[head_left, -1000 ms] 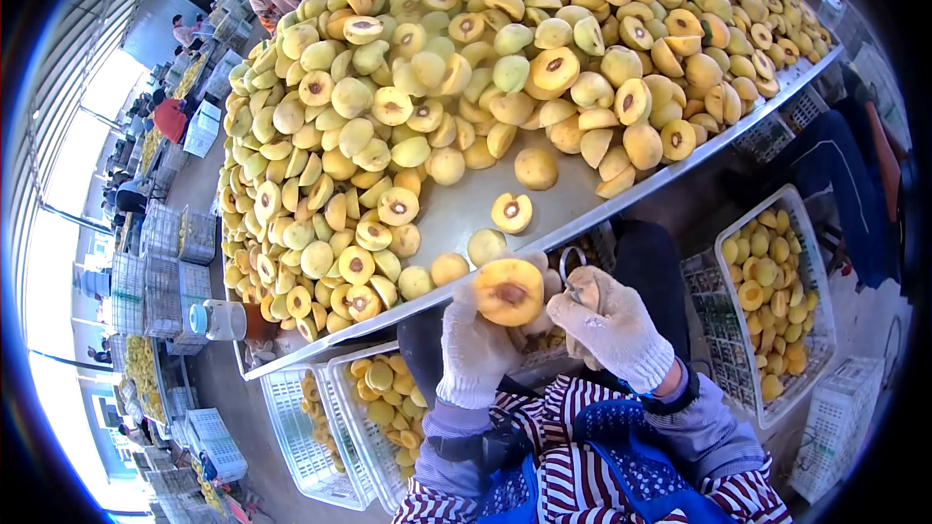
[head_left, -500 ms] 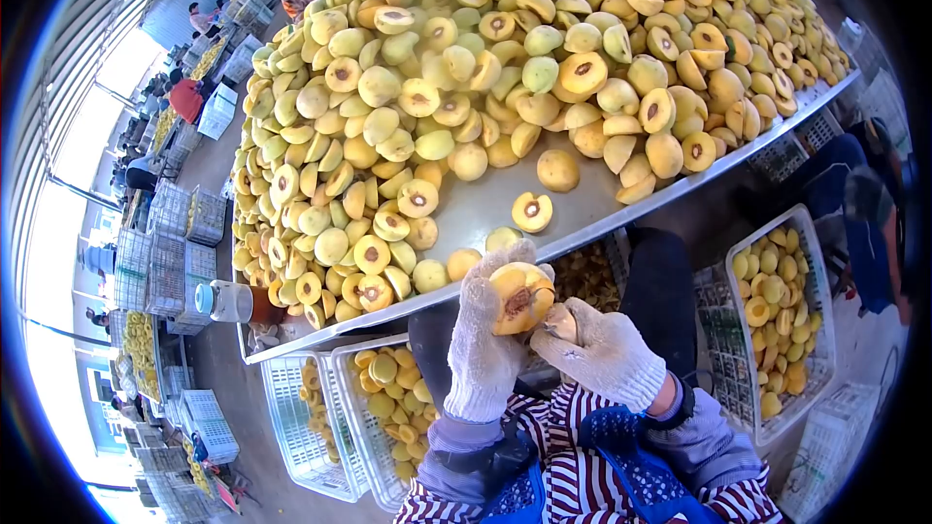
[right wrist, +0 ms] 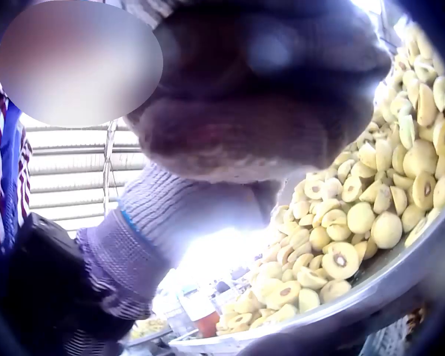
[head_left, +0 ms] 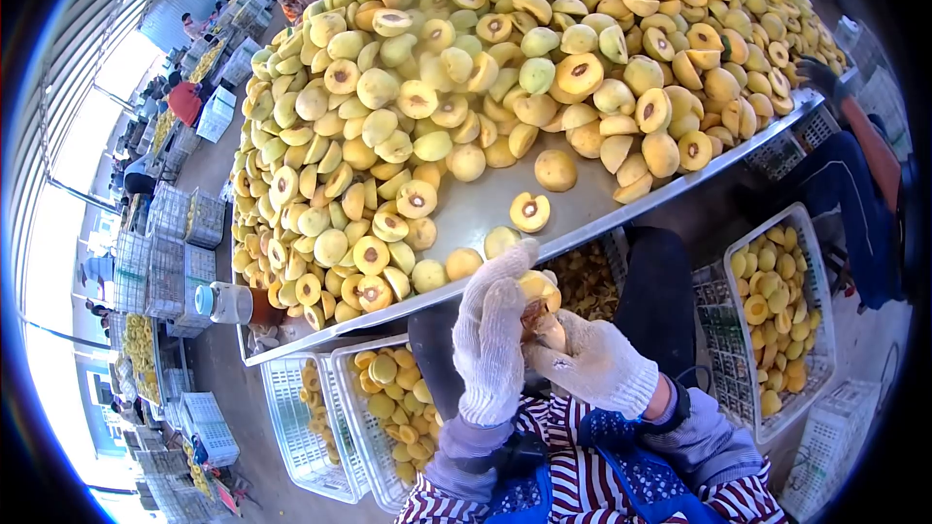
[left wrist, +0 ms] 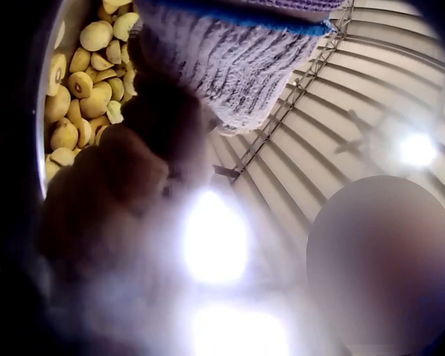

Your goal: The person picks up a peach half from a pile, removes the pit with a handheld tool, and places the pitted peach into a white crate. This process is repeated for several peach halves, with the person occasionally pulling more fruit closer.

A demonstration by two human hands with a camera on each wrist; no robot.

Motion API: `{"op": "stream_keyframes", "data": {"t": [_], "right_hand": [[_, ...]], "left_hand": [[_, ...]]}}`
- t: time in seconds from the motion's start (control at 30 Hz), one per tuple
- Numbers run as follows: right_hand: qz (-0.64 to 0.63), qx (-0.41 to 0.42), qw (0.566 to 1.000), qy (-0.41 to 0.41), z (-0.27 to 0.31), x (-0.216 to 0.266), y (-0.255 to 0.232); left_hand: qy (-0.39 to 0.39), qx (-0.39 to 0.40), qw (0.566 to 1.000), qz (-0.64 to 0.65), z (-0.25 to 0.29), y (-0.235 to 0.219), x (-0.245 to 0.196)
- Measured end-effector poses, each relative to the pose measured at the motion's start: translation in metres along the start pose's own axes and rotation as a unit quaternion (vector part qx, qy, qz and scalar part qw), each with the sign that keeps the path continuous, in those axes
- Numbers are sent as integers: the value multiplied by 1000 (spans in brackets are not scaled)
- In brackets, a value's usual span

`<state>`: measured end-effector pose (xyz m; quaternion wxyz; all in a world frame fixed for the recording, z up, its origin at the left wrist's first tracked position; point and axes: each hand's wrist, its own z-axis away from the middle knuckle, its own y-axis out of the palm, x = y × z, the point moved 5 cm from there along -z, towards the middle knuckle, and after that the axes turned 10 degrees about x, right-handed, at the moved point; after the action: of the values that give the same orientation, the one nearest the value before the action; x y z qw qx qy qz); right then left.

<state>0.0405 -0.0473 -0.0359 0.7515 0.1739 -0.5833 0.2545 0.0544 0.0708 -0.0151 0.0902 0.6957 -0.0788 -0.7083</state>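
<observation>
In the head view a yellow halved fruit (head_left: pixel 540 289) is held between two gloved hands in front of the table's metal edge. The left hand (head_left: pixel 489 340) grips it from the left, its fingers pointing up. From the right, the right hand (head_left: pixel 599 361) pinches something at the fruit's lower side; what it is cannot be made out. Behind them a large heap of halved fruit (head_left: pixel 417 97) covers the metal table (head_left: pixel 490 196). The left wrist view shows a dark, blurred hand near the heap; the right wrist view shows the left glove's cuff (right wrist: pixel 159 196) beyond the near hand.
Crates of fruit stand below the table, at the left (head_left: pixel 342 427) and the right (head_left: pixel 817 330). A container with dark scraps (head_left: pixel 588 281) lies beneath the hands. A jar (head_left: pixel 231 303) stands at the table's left corner. Another person's arm (head_left: pixel 869 141) reaches in at the right.
The fruit has turned and sunk between the hands, the left fingers now covering more of it. The right hand has moved closer to the left. Another person's hand has appeared at the heap's right end.
</observation>
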Motion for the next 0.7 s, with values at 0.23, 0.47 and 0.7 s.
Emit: {"op": "stream_keyframes", "data": {"t": [0.23, 0.47, 0.7], "right_hand": [[-260, 221, 924, 171, 8, 4, 3], [-375, 256, 885, 104, 15, -20, 15], [-364, 247, 879, 184, 25, -4, 11]], "left_hand": [[56, 75, 960, -266, -7, -2, -26], [317, 115, 883, -327, -2, 4, -44], [-75, 273, 958, 37, -5, 3, -31]]}}
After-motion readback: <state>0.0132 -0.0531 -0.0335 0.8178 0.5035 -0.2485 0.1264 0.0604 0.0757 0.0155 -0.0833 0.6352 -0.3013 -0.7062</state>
